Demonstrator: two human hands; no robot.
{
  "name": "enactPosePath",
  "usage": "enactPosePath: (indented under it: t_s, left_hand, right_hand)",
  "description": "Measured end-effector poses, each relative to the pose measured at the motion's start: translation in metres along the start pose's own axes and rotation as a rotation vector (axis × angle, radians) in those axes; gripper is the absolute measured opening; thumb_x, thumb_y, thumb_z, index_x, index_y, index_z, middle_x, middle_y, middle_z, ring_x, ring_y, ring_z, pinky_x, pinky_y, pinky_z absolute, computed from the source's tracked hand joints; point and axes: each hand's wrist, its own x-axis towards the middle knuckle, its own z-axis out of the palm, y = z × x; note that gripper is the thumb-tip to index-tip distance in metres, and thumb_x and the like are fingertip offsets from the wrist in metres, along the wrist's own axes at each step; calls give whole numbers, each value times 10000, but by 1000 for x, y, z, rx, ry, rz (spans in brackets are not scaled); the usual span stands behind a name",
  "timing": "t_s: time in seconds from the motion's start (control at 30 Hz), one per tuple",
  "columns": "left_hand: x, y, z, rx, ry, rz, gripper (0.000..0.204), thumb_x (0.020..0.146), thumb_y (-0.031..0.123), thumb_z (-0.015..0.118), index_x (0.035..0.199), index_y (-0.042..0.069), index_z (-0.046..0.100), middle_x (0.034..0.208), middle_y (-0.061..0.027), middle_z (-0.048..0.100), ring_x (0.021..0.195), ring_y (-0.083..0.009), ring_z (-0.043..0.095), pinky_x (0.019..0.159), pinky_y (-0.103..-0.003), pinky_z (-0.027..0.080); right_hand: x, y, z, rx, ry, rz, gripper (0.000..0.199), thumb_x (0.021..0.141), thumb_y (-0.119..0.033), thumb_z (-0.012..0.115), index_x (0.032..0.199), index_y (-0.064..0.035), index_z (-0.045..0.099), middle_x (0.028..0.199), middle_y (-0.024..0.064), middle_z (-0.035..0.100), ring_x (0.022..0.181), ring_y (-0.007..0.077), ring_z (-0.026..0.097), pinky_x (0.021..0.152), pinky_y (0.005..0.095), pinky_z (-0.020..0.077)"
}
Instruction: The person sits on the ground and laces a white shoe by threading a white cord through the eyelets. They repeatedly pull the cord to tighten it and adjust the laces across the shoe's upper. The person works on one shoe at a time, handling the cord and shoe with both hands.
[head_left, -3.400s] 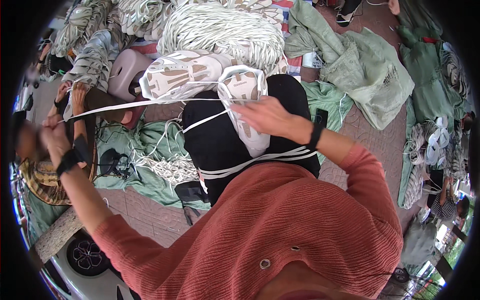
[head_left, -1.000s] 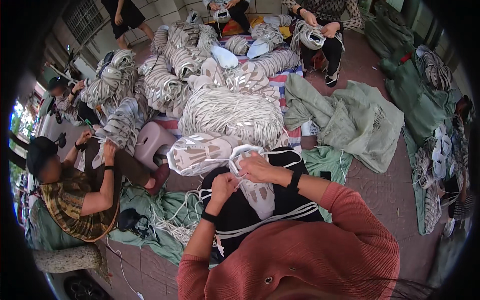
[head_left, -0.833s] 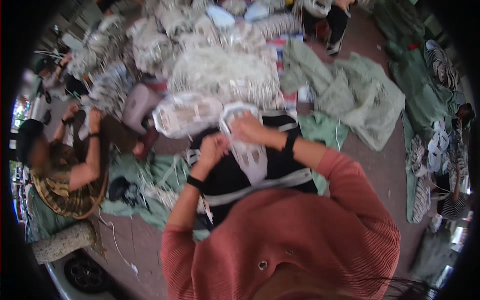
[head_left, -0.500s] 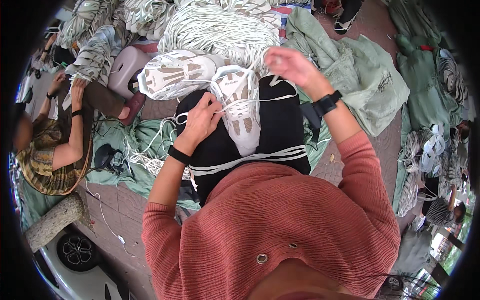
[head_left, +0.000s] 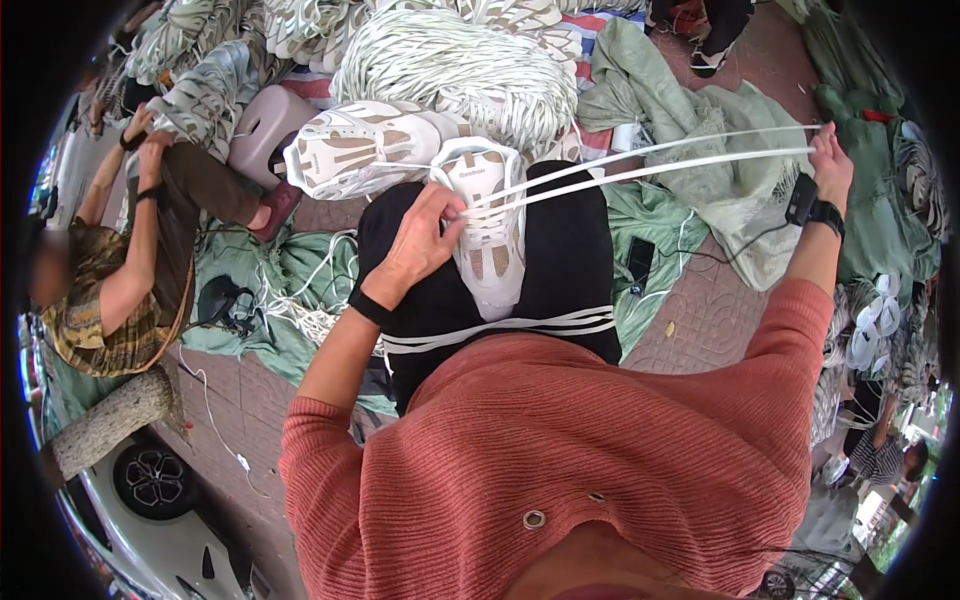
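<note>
A white and beige sneaker upper (head_left: 484,180) lies on my lap between my thighs, its toe end toward me. White shoelace (head_left: 700,163) runs through its eyelets, and two strands stretch tight off to the right. At the far right, my right hand (head_left: 830,165) is closed on the end of those strands. My left hand (head_left: 415,245) rests against the left side of the upper, thumb and fingers pinched on the lace by the eyelets. More white laces (head_left: 500,335) lie across my lap near my waist.
Another sneaker upper (head_left: 365,150) lies beyond my left knee, before a big bundle of white laces (head_left: 455,75). A co-worker (head_left: 110,270) handles uppers at left, near a plastic stool (head_left: 265,135). Green sacks (head_left: 740,170) and a phone (head_left: 640,258) lie at right.
My right hand has swung far out to the right, drawing the lace from a slack loop into two tight strands. My left hand has shifted slightly right along the upper.
</note>
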Motion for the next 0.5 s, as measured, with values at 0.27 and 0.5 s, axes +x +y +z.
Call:
enactPosePath:
  t_s: [0.27, 0.5]
  left_hand:
    - [17, 12, 2, 402, 14, 235, 231, 720, 64, 711, 924, 69, 603, 948, -94, 543, 942, -323, 531, 820, -411, 430]
    - [42, -9, 23, 183, -50, 156, 94, 784, 33, 622, 855, 60, 566, 894, -96, 531, 885, -290, 526, 772, -411, 410]
  right_hand:
    - [-62, 232, 62, -1301, 359, 234, 315, 951, -469, 544, 971, -160, 607, 760, -65, 506, 554, 37, 378, 450, 190, 286]
    - [-166, 395, 125, -1125, -532, 782, 184, 927, -259, 603, 895, -91, 672, 811, -34, 617, 700, 43, 514, 644, 181, 388]
